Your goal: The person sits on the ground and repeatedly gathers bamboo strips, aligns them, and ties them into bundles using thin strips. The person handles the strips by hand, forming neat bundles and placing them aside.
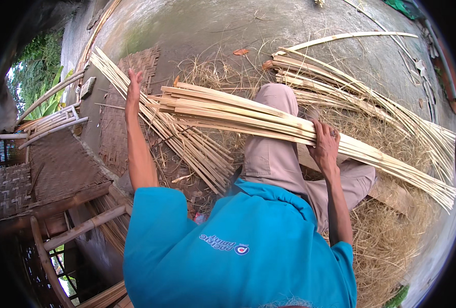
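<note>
A thick bundle of pale bamboo strips point(238, 113) lies slantwise across my raised knee. My right hand point(325, 146) is closed around the bundle near its middle. From there the strips run on to the far right, bending slightly. My left hand point(134, 90) is held up flat with its fingers stretched out, to the left of the bundle's uneven left end, and holds nothing. A gap shows between that palm and the strip ends. Under and beyond the left forearm, a second bundle of thin strips point(187, 146) rests on the ground.
More long split strips point(341, 87) are piled at the right, beside a heap of curly shavings point(387, 241). A woven mat point(117, 118) lies at the left. Bamboo poles and a woven bamboo structure point(58, 174) stand at the far left. A dry leaf point(240, 52) is on the ground.
</note>
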Demonstrator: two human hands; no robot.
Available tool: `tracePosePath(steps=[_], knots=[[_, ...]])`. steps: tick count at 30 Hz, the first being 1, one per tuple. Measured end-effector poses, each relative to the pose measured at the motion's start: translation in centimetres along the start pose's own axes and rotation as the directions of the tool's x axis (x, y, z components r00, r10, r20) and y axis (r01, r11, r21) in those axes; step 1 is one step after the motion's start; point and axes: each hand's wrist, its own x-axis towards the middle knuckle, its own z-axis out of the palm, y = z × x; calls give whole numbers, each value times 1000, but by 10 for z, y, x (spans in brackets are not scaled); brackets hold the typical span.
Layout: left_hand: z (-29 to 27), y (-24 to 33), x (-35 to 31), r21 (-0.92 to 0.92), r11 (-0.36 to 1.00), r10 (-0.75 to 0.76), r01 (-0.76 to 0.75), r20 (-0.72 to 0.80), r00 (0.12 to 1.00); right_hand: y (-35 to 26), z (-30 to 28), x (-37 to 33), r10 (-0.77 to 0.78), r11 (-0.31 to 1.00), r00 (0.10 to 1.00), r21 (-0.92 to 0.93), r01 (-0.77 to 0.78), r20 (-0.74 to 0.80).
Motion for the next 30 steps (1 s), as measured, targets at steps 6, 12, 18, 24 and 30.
tracePosePath(steps=[6,12,18,24,30], knots=[[74,-19,-22,-371,852,-145,369,510,848,2,7,-2,2,1000,1000,-20,-2,-24],[106,-2,-51,-469,800,-30,375,592,805,20,11,-7,44,996,999,-80,-47,-31],[130,2,-73,-472,813,-2,342,585,811,39,7,-16,60,989,998,-138,-62,-25],[134,13,-105,-127,961,197,-247,-317,928,43,-1,-24,11,997,1000,-74,-13,-21],[154,15,-187,194,935,355,-298,-463,812,34,-3,-32,-20,999,997,-28,18,-71]])
